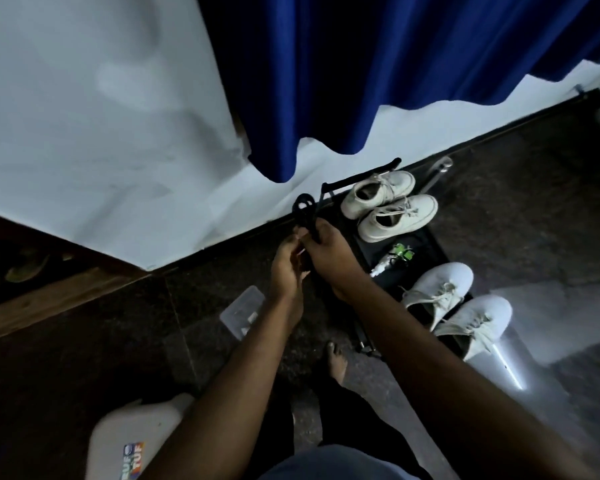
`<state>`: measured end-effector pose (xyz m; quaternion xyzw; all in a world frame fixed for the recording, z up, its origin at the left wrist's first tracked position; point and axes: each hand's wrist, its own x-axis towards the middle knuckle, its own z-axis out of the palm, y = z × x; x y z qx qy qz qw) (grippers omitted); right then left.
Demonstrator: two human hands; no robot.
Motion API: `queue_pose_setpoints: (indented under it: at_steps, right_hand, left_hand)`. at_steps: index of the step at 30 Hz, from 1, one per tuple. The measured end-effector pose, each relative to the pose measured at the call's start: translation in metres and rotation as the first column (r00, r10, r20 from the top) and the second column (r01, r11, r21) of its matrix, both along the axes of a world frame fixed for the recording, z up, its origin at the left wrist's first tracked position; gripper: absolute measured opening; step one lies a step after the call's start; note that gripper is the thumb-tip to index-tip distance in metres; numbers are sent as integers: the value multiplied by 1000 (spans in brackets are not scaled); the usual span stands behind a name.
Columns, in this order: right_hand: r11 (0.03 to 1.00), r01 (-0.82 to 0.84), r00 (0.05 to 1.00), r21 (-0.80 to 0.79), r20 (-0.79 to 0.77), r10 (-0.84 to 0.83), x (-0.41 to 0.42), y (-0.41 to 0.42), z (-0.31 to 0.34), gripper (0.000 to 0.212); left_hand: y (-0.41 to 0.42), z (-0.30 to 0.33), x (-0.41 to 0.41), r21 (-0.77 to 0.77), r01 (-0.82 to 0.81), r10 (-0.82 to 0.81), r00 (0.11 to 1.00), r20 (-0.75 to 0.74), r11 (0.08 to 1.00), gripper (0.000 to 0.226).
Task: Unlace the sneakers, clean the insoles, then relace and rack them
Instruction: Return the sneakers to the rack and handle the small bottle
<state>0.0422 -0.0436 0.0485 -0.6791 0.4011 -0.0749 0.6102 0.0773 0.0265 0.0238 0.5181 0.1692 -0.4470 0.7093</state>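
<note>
- My right hand (329, 252) is curled around a dark, looped strap-like item (305, 211); the loop stands up above my knuckles. In this dim light I cannot tell whether it is a lace or part of the rack.
- My left hand (286, 268) sits just beside the right, fingertips pinching at the same dark item below the loop.
- Both hands work over the left end of a black rack (426, 241) set along the base of the white wall (101, 116).
- Far pair of white sneakers (388, 206): side by side on the rack, laces in place, toes pointing right.
- Near pair of white sneakers (456, 303): also on the rack, laces threaded and lying loose across the tongues.
- Between the two pairs lies a small green-and-white item (395, 258); too small to identify.
- A clear plastic container (243, 311) rests on the dark floor under my left forearm.
- A white plastic stool (132, 441) with a sticker stands at lower left.
- A blue curtain (378, 71) hangs above the rack.
- My bare foot (336, 363) rests on the floor.
</note>
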Motion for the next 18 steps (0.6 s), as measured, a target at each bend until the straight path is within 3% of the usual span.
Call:
queue_pose_setpoints:
  at_steps: [4,8,11,15,18]
  right_hand:
    - [952,-247,960,-181,-183,214,-1,1,-18,9]
    - [850,-508,837,-138,-314,449,10,18,-65,20]
    - [748,-658,733,-93,-308,607,28,39,-116,23]
    - [575,-818,528,-19,-418,739,52,70,-221,27]
    - [590,-808,532,-9,-442,722,61,90,-310,21]
  left_hand:
    - [13,-19,5,25,-56,55,998,32,998,46]
    - [48,-68,17,188,-108,66,974,218,976,39]
    - [84,-125,27,261,-202,129,954,270,944,29]
    - [137,-222,35,278,-350,310,934,180,894,19]
    - [169,-300,31,326,-430,432,899,70,842,19]
